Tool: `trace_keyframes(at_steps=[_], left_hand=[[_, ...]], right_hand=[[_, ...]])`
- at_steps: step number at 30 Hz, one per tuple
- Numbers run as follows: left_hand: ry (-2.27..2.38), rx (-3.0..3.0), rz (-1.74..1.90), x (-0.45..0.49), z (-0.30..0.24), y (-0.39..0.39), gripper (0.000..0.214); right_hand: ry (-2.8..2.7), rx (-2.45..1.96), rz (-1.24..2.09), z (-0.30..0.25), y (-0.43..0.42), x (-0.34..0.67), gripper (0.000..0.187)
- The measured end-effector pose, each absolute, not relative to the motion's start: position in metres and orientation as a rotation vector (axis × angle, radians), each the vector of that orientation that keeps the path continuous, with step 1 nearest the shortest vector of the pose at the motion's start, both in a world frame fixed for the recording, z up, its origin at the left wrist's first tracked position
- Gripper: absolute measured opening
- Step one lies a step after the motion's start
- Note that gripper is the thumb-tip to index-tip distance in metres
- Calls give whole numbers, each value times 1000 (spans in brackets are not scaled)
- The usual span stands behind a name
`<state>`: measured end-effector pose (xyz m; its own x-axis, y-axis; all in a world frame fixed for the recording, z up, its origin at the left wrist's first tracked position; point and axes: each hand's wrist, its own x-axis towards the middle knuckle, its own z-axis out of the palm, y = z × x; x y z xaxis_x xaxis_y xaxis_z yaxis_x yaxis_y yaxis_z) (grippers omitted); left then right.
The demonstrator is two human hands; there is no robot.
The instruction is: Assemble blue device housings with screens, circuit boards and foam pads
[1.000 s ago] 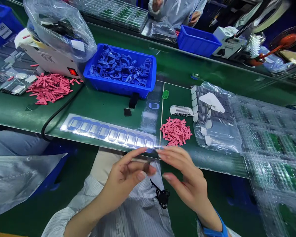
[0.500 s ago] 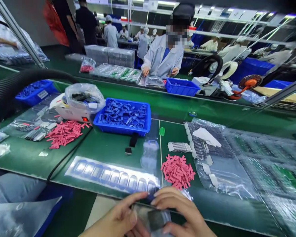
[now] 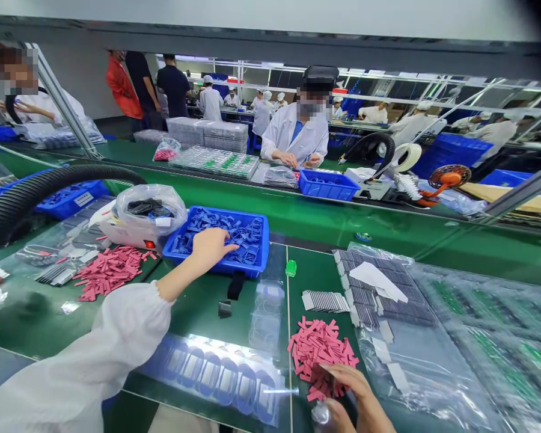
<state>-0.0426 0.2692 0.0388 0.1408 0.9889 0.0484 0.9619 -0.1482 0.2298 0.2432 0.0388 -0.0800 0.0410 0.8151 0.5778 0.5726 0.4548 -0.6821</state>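
From the head camera, blue plastic frames (image 3: 234, 237) lie heaped in a blue crate (image 3: 247, 269). The left hand (image 3: 210, 249) rests on them at the crate's near edge, fingers spread wide and holding nothing that shows. Up and left of that hand, a clear bag of black parts (image 3: 146, 207) sits on a white machine (image 3: 121, 234). Under its white-sleeved forearm lies a film sheet printed with blue rings (image 3: 211, 373).

The right hand (image 3: 349, 394) sits low at the frame's edge, well right of the left hand, its fingers (image 3: 342, 376) curved against the near side of a pile of pink strips (image 3: 320, 352). A small clear piece (image 3: 321, 414) shows beside it. The view is poor here: it may be pinching something, but I cannot tell. Just beyond lie a stack of grey strips (image 3: 324, 300) and a clear bag of grey pads (image 3: 388, 300).
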Motion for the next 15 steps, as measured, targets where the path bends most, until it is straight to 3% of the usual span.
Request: trace_keyframes(at_steps=[5,9,15], left_hand=[[1801,2378,316,-37,31,268,20],[1531,2557,581,-36,36,242,8],[1168,2535,934,-29,36,170,11]], right_hand=[[-1615,-1242,354,-81,37,242,19],[-1585,-1262,366,-83,36,242,18],[-1496,-1298,326,-71,36,234,16]])
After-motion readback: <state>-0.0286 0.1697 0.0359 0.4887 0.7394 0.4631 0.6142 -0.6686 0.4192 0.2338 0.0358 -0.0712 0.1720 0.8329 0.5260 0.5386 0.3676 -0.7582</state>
